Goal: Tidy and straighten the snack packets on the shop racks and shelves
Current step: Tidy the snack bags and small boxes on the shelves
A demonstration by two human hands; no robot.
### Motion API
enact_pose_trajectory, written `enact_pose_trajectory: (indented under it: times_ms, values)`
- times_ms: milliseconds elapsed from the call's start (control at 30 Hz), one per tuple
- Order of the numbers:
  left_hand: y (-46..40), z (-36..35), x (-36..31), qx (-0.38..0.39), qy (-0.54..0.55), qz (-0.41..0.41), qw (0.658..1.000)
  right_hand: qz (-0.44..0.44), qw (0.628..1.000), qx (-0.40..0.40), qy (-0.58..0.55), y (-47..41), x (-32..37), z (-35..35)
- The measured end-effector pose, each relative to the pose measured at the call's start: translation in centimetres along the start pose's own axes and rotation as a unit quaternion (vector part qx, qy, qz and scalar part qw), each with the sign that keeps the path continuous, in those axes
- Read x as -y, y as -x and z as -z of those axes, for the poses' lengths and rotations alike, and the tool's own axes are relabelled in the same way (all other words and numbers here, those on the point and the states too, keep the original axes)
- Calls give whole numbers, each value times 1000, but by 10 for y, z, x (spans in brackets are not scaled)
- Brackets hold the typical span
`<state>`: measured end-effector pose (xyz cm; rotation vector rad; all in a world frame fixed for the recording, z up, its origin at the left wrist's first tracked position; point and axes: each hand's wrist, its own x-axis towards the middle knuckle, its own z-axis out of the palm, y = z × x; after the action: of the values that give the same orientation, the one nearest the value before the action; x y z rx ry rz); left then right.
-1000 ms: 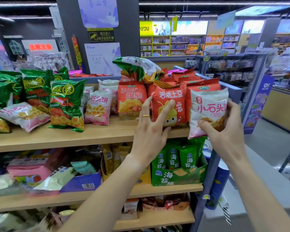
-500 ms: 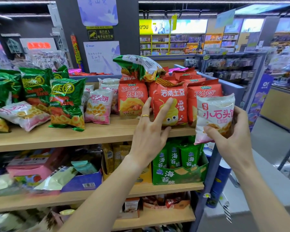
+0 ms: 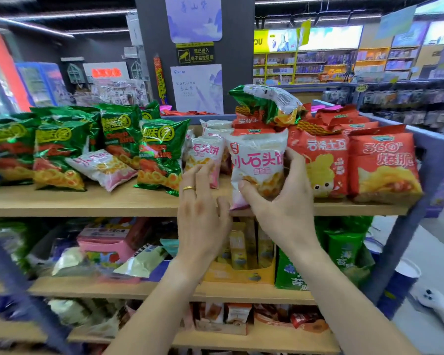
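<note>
A shop: wooden shelves (image 3: 87,203) stacked with snack packets (image 3: 162,149) (more stocked display racks (image 3: 318,65) behind).

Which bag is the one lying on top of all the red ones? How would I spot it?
Look at the top wooden shelf, on its right side, where the red packets stand in rows. On top of them, towards the back, lies one green and white packet. It is the only bag lying tipped over across other bags instead of standing.
</note>
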<state>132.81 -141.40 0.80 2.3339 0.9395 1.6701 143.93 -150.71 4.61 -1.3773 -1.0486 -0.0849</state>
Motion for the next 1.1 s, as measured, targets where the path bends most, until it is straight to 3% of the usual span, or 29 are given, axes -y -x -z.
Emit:
enact_pose_trajectory:
  times_ms: [100, 300, 500, 567, 667, 733, 833, 967, 1100]
  values:
    - [-6, 17, 27, -5, -10, 21, 1000, -16, 1000, -2, 21, -15, 2, -54]
    - [-6, 24, 52, 72, -9, 17, 997, -19, 993, 19, 117, -24, -15, -115]
    - [-5, 19, 62, 100, -18, 14, 995, -17, 990, 30, 135, -16, -17, -106]
    - [-6, 18, 61, 85, -11, 14, 996, 27, 987, -12, 159, -25, -9, -88]
    - [-5, 16, 57, 71, -8, 20, 997, 149, 945, -111, 271, -65, 2, -61]
    - [-4, 16, 56, 71, -7, 21, 997, 170, 902, -125, 377, -104, 3, -50]
    - [-5, 18, 55, 68, -8, 22, 997, 96, 860, -56, 497, -152, 1, -40]
    - [-4, 17, 56, 60, -16, 13, 998, -3, 839, 62, 541, -177, -5, -37]
    - [-5, 17, 54, 63, -35, 0, 997, 49, 825, 51, 561, -176, -4, -38]
